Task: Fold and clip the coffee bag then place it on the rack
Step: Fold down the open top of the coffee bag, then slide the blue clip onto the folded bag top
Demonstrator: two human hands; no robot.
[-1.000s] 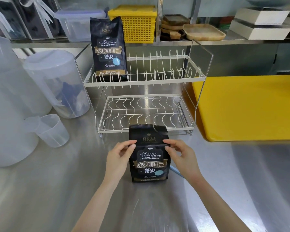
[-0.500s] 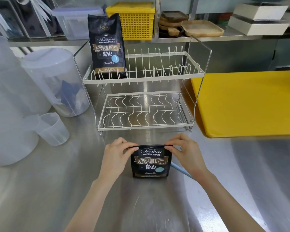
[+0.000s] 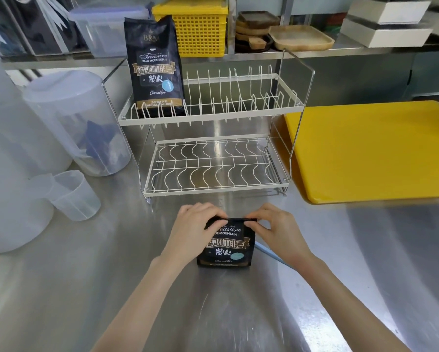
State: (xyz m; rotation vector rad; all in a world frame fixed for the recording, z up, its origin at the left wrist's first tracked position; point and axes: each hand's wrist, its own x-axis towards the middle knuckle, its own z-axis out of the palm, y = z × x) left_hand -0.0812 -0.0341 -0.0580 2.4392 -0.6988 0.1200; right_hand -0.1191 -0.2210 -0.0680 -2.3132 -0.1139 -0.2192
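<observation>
A black coffee bag (image 3: 227, 247) stands on the steel counter in front of a white two-tier wire rack (image 3: 213, 115), its top folded down. My left hand (image 3: 193, 229) pinches the fold's left end and my right hand (image 3: 274, 229) pinches its right end. A light blue clip (image 3: 266, 254) lies on the counter behind the bag, mostly hidden under my right wrist. A second, unfolded coffee bag (image 3: 155, 69) stands upright at the left of the rack's upper tier.
Clear plastic pitchers (image 3: 71, 123) and a small measuring cup (image 3: 73, 196) stand to the left. A yellow cutting board (image 3: 373, 148) lies right of the rack. A shelf behind carries a yellow basket (image 3: 198, 26), wooden trays and white boxes.
Both hands have rolled the bag's top downward, so the bag is shorter than a second ago. The fold is pressed lower and the hands sit closer together on it.
</observation>
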